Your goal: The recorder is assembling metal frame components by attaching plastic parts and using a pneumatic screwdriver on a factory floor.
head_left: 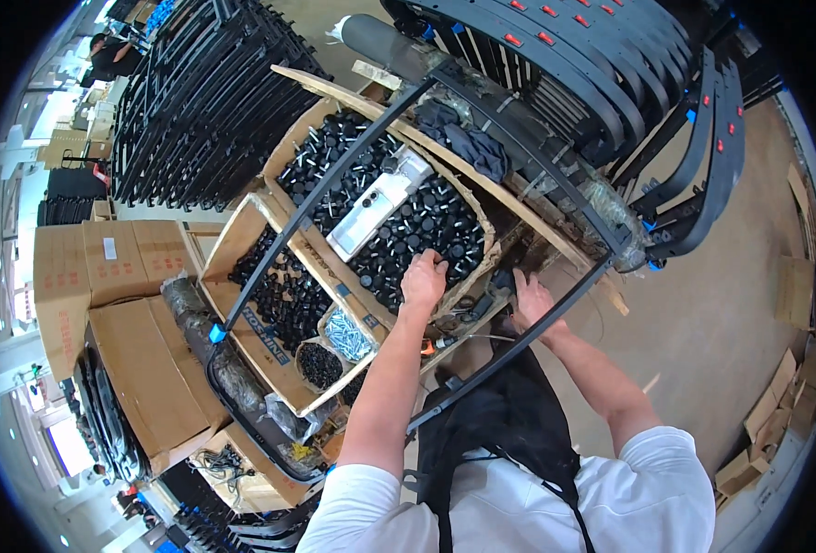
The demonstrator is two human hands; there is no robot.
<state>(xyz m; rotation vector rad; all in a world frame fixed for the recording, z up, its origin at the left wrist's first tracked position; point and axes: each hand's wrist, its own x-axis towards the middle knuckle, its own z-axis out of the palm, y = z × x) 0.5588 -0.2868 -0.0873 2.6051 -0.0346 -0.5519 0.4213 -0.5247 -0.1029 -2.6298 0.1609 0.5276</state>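
Note:
My left hand (424,280) reaches into a cardboard box (288,152) of black round-headed knobs with threaded studs (437,217). Its fingers are bent together at the near edge of the pile, and what they hold is hidden. To its right, my right hand (531,302) is beside a dark object (500,280) at the bench edge, fingers partly stretched and apart. I cannot tell whether it touches that object. A black metal frame (357,136) lies tilted across the boxes and passes close to my right wrist. A white slotted piece (380,205) rests on the knobs.
On the left a second box contains smaller black parts (288,286), silver-blue screws (346,334) and small black screws (319,364). Stacked black frames (210,101) and curved black panels (602,55) stand behind. Closed cartons (154,378) are at left; flattened cardboard (768,419) lies right.

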